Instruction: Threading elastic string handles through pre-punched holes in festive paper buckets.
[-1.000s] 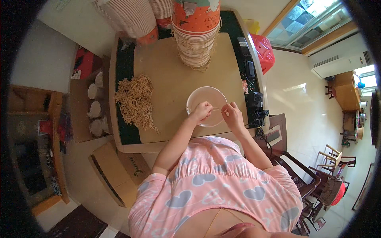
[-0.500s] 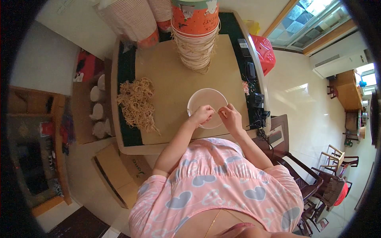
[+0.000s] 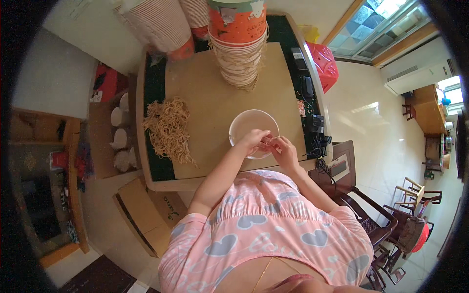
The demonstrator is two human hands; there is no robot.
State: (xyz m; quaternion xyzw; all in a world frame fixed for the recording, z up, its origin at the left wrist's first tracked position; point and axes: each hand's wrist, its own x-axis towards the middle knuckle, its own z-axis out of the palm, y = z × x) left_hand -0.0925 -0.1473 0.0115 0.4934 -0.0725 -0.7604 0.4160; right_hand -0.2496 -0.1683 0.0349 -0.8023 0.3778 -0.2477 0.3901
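Observation:
A white round bucket (image 3: 249, 122) stands on the brown board with its open mouth facing up. My left hand (image 3: 255, 141) is over the bucket's near side, its fingers closed in a pinch. Close against it, my right hand (image 3: 284, 150) pinches at the near right rim. Between the fingertips is a thin pale strand that looks like cord, mostly hidden by the fingers. A tangled pile of beige cords (image 3: 168, 129) lies to the left. Beyond the bucket, a tall stack of orange printed buckets (image 3: 237, 29) has beige cords hanging around its rims.
The brown board (image 3: 210, 97) covers much of the table. More nested buckets (image 3: 156, 24) stand at the far left. Black adapters (image 3: 317, 123) and cables line the right edge, near small pink pieces (image 3: 301, 108). A red plastic stool (image 3: 323, 67) stands beyond that edge.
My two hands have come closer together at the near rim, the left one moving slightly right. The strand between them is now more hidden.

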